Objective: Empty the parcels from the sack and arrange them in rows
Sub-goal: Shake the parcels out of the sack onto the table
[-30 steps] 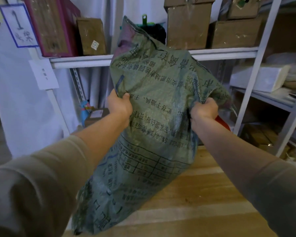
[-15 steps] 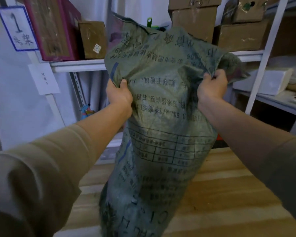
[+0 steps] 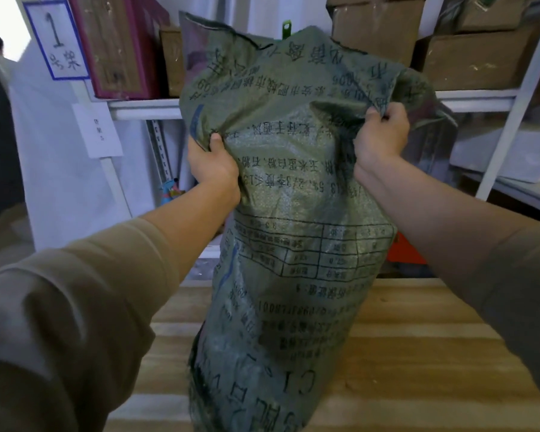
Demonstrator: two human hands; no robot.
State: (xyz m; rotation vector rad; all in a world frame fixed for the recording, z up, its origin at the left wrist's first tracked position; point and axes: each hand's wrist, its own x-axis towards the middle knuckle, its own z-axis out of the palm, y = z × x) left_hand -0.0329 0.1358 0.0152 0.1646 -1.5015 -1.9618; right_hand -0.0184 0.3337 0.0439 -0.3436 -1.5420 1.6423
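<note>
Both the left hand (image 3: pixel 214 165) and right hand (image 3: pixel 381 135) grip a green woven printed sack (image 3: pixel 290 213), fingers curled into its fabric. It hangs over a pale wooden plank surface (image 3: pixel 418 353). Behind, white metal shelves (image 3: pixel 144 106) carry brown cardboard boxes (image 3: pixel 471 62).

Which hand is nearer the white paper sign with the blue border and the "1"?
Left. The left hand grips the green woven sack below-right of the sign; the right hand grips its far side.

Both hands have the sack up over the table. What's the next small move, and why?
Probably lift and shake. The left hand and right hand grip the green sack upside down, print inverted, lower end hanging over the wooden table. No parcels show yet.
</note>
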